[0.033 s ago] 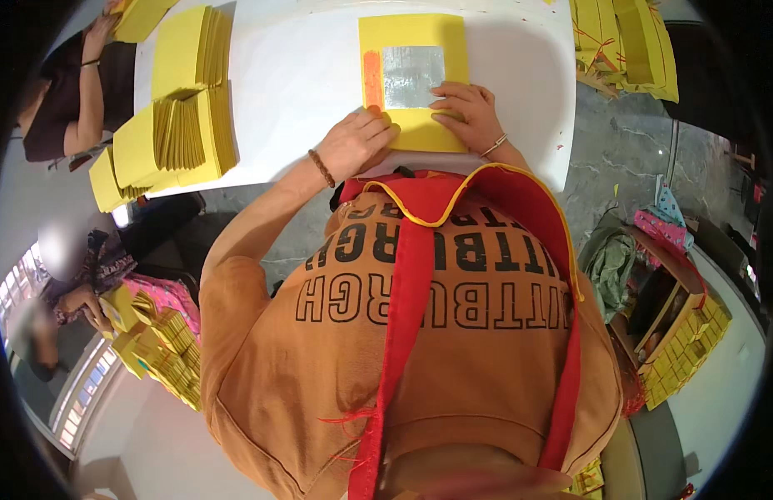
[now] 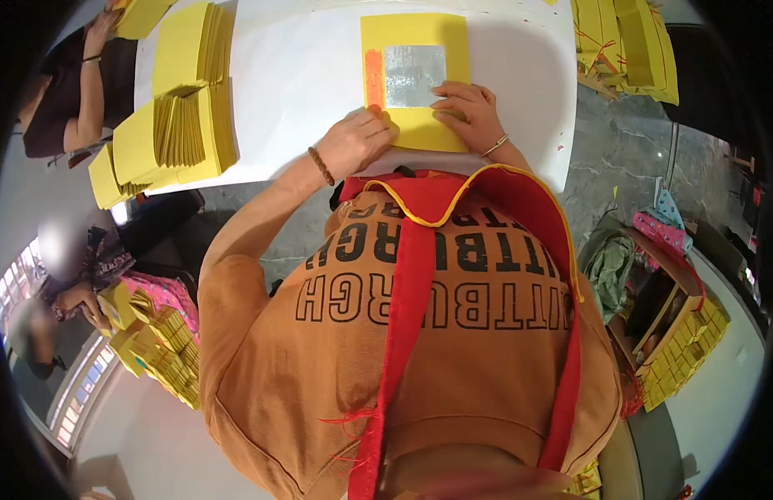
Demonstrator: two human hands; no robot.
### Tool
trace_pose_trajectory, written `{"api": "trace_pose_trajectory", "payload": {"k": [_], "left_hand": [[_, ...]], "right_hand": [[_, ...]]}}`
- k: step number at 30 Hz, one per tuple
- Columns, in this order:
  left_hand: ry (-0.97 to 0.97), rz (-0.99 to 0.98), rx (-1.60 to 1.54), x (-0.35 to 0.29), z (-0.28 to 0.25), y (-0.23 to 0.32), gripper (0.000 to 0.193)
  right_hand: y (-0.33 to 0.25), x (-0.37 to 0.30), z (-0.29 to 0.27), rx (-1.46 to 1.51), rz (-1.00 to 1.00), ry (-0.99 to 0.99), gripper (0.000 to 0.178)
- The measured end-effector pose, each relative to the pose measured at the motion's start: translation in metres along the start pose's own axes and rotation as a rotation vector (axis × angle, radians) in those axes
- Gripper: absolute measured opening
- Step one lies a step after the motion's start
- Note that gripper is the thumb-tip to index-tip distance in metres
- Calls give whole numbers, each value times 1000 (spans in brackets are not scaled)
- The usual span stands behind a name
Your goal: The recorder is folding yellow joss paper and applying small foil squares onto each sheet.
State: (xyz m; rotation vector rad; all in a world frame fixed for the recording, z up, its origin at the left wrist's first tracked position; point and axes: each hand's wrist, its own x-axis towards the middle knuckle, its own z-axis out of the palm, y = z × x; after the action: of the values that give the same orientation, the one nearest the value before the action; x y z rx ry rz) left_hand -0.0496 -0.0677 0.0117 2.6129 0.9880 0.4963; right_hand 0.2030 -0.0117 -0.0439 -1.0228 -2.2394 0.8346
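Note:
In front of me on the table lies a yellow paper sheet (image 2: 428,133) with a silver foil square (image 2: 413,75) on its middle. An orange strip (image 2: 375,75) runs along the left side of the foil. My left hand (image 2: 361,142) is closed at the sheet's lower left corner, fingertips bunched by the strip's lower end; what they pinch, if anything, is hidden. Fingers apart, my right hand (image 2: 474,117) rests on the sheet's right side, its fingertips touching the foil's lower right edge.
Stacks of folded yellow paper (image 2: 182,133) stand on the white table's (image 2: 295,83) left side. More yellow bundles (image 2: 624,46) with red ties sit at the far right. A co-worker's arm (image 2: 91,92) reaches in at the left, and another person sits lower left by yellow bundles (image 2: 162,350).

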Motion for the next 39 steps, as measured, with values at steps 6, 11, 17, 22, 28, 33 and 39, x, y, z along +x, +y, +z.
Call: {"api": "trace_pose_trajectory", "payload": {"k": [6,11,17,22,28,33,39], "left_hand": [[-205,-289,-501,13,-9,-27,15],[-432,-440,-610,22,-12,-45,19],[-508,-489,-748,34,-22,-53,15],[-586,-556,-801,34,-22,-59,15],[-522,-528,-914,26,-12,-67,14],[-499,-514,-973,24,-13,-72,19],[-251,-462,-738,11,-36,-47,37]], "right_hand": [[5,1,-4,157,79,-51,21],[11,3,-5,227,71,-100,43],[26,4,-4,555,60,-126,53],[18,6,-7,513,132,-126,54],[13,6,-12,413,96,-160,44],[-4,4,-18,138,134,-178,29],[8,2,-15,251,86,-200,25]]}}
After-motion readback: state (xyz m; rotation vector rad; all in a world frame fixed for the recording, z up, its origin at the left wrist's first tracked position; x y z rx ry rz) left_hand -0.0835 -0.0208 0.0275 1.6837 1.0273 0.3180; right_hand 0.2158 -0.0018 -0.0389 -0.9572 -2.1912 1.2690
